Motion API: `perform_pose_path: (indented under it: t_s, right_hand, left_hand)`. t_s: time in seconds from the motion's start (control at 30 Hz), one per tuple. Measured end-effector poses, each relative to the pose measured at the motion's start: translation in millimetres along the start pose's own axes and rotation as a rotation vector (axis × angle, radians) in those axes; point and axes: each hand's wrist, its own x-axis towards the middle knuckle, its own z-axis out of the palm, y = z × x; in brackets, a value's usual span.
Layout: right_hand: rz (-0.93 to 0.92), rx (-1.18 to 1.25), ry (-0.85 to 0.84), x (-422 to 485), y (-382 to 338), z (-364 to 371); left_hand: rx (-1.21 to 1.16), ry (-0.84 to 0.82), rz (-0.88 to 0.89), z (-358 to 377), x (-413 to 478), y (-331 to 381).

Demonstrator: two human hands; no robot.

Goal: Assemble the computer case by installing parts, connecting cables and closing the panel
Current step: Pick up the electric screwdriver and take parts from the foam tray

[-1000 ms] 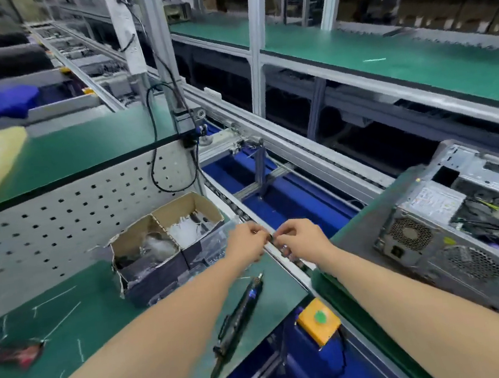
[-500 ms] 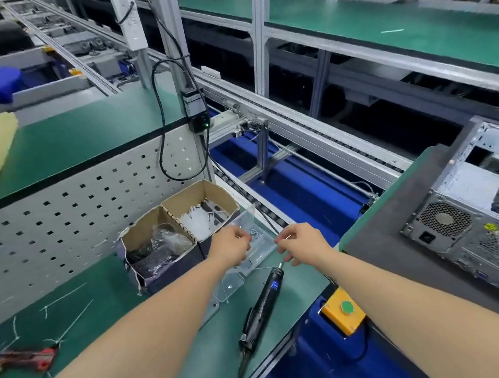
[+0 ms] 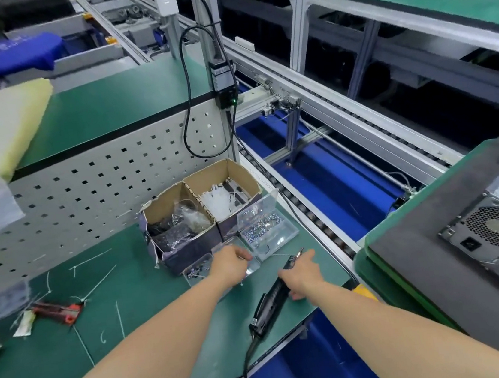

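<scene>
No legible text anywhere.

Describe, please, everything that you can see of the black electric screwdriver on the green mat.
The electric screwdriver is slim, black and plastic-looking, with a thin metal bit at its front. It lies flat on the green mat, bit pointing toward the clear screw box. A black cable leaves its rear and drops over the table's edge. The right hand rests over its front half.
</scene>
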Motion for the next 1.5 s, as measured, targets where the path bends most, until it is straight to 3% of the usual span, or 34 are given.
perform_pose_path:
  t_s: [0.23,0.33,0.47,0.67,0.8,0.97,1.27,1.37,1.5]
  right_hand:
    - [0.095,0.168,0.12,15.3,3.6,21.7]
    - [0.057,0.196,0.105,18.5,7.0,22.3]
    - [-0.076,0.231,0.114,15.5,7.7,6.7]
    - [-0.266,0.359,0.333,-5.1,-6.8,-77.7]
    - [-0.35,0.432,0.555,-40.7,3.8,-165.2]
    - [-0.409,0.398,0.835,-100.7,59.1,-262.9]
    - [-0.32,0.555,1.173,-190.8,213.0,-382.5]
    - [-0.283,0.581,1.21,-207.8,267.4,-409.4]
    - [-0.212,0.613,1.13,-213.6,343.6,-430.2]
  left_hand:
    - [0.01,-0.243,0.014,32.7,8.0,-3.3]
    - [0.013,-0.331,-0.031,42.2,12.2,2.3]
    - [-0.125,-0.319,-0.117,38.9,13.0,29.0]
    - [-0.413,-0.426,0.067,57.0,5.1,115.1]
    - [-0.752,-0.72,0.126,100.2,-34.1,195.8]
    - [-0.74,-0.986,0.166,166.5,-99.2,276.8]
    - [-0.446,-1.167,0.271,302.7,-235.0,373.1]
    - [-0.403,-1.142,0.269,355.9,-279.8,385.0]
    - [-0.34,-1.083,0.238,427.1,-321.9,387.4]
